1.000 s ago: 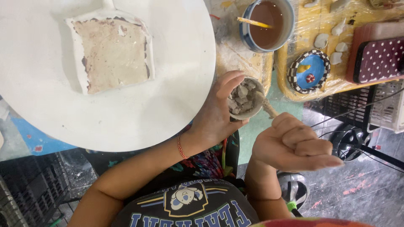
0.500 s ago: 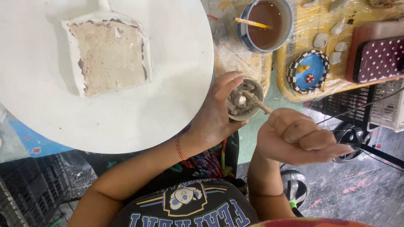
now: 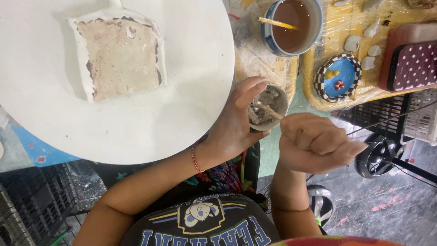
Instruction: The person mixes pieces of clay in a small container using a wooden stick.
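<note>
My left hand [image 3: 234, 125] grips a small round cup [image 3: 268, 107] of grey lumpy paste, held just off the edge of a big white round board [image 3: 150, 132]. My right hand [image 3: 316, 143] is closed in a fist around a thin wooden stick [image 3: 269, 110] whose tip dips into the paste. On the board lies a square white slab [image 3: 119, 57] with a beige, rough top and chipped brown edges, up and to the left of both hands.
A blue-rimmed mug [image 3: 293, 25] of brown liquid with a yellow stick stands at the top. To the right, a yellow tray [image 3: 318, 95] holds a blue checker-rimmed dish [image 3: 337, 77], white lumps and a red dotted box [image 3: 412, 64]. Black crates [image 3: 27, 205] sit below.
My right hand has shifted slightly while the stick moved inside the cup. The view has drifted so the slab sits further left. My left hand keeps its hold on the cup.
</note>
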